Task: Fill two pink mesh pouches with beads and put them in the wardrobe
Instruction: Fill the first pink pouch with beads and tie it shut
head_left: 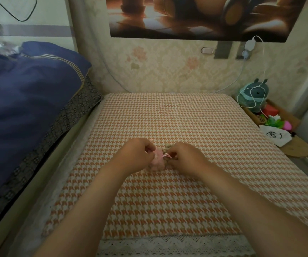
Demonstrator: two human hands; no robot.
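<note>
Nearest me, two bare forearms reach out over the checked cloth (168, 201). The left hand (137, 154) and right hand (184, 157) meet over one pink pouch (157, 160), which sits on the cloth between them, about mid-table.

The left hand's fingers are curled in against the pouch's neck and seem to pinch it. The right hand's fingertips are pinched together on the pink drawstring (166, 155), which runs from the neck toward that hand.

I judge the step in hand to be drawing this pouch closed, since it looks plump and filled. The next move calls for a steady pull on the drawstring while the left hand holds the neck, so nothing spills. After that comes the second pouch.

My count:
- **Pouches:** one that I can see for sure.
- **Clump:** one small beige clump (168, 146) lies just beyond the pouch. I cannot tell whether it is beads or the other pouch.
- **Hands:** two.
- **Wardrobe:** none in view.

Farther off, there is one blue quilt (19, 89) on the left, and one plush toy (255, 95) and one white bag (275, 135) on the right. One poster (205, 15) hangs on the wall.
</note>
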